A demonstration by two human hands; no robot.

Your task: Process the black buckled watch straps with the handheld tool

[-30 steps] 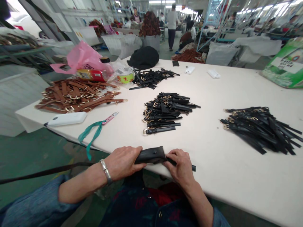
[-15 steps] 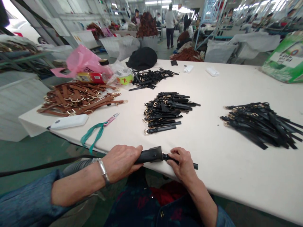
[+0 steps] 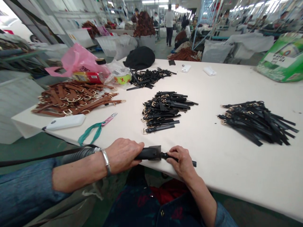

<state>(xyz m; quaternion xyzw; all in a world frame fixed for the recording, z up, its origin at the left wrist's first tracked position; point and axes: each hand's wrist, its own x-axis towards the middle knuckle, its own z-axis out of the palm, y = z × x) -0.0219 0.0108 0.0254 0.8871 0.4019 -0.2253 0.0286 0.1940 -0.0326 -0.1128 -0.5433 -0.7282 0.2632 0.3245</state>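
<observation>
Black strap (image 3: 194, 163) and dark hand tool (image 3: 150, 153), lower centre of frame

Left hand (image 3: 125, 155): wearing a silver bracelet (image 3: 106, 161); fingers are wrapping around the tool, whose flared end is facing right.
Right hand (image 3: 181, 162): fingers are clamping on the strap, which is lying at the near edge of the table (image 3: 232, 164). One strap end is pointing at the flared mouth, just beside it; whether they are touching cannot be told. The other end is jutting out to the right.

Centre of frame: a pile of black buckled straps (image 3: 163, 105) is lying beyond the hands.
Right of frame: a second black pile (image 3: 258, 121) is fanning out.
Above centre: a third black pile (image 3: 149, 78) is resting before a black cap (image 3: 140, 57).
Left of frame: brown straps (image 3: 71, 96) are heaping up below a pink bag (image 3: 78, 60); nearer, a white case (image 3: 66, 122) is lying beside pink-handled snips (image 3: 109, 119) that are trailing a teal ribbon (image 3: 88, 134).
Upper right: a green bag (image 3: 284, 60) is standing.
</observation>
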